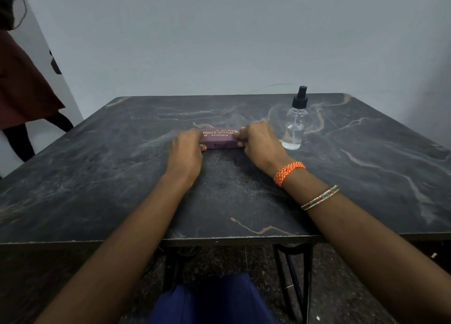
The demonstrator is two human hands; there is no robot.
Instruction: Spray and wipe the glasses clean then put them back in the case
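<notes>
I had both hands, left hand (188, 144) and right hand (257, 140), clamped on the closed case (219, 139); a jerky opening risked toppling the nearby spray bottle (295, 126)

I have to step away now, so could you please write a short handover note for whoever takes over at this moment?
Left hand grips the left end of the purple glasses case; right hand grips its right end.
The case lies closed on the dark table; the glasses are not visible.
The spray bottle stands upright to the right of the case, untouched.
Done: nothing visible yet.
Left: open case, spray, wipe, put glasses back.
</notes>
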